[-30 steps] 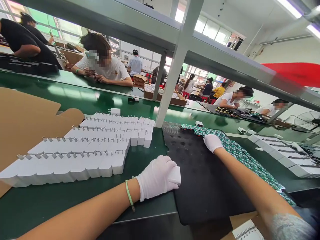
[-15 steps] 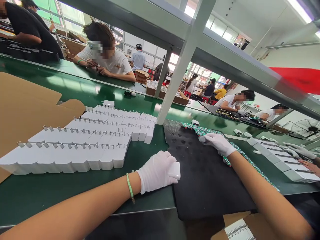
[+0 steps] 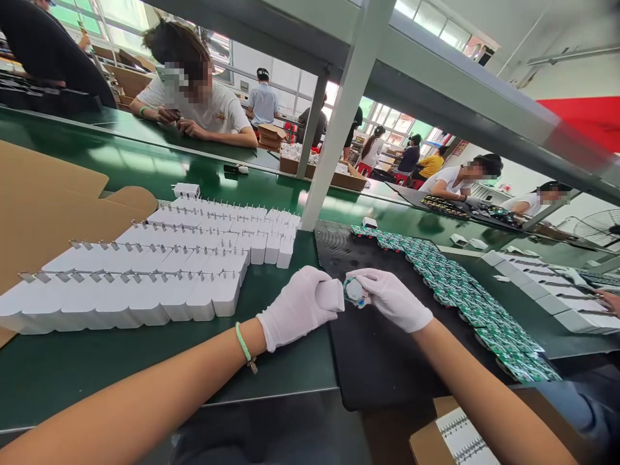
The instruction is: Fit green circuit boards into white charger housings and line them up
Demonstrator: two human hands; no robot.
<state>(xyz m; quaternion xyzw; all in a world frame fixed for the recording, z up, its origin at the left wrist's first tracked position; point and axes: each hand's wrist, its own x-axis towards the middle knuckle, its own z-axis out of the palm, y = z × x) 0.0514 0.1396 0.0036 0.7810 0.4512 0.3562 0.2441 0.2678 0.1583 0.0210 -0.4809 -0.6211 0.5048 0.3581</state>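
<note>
here, the left hand [image 3: 296, 309] is gripping a white casing [image 3: 330, 296], while the right hand [image 3: 394, 299] is pinching a circuit board [image 3: 355, 292] just right of that casing.

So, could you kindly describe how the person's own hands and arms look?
The left hand and right hand wear short white fabric gloves. A braided pale-green bracelet with a small charm circles the left arm; the right arm has none. No sleeves show.
</note>
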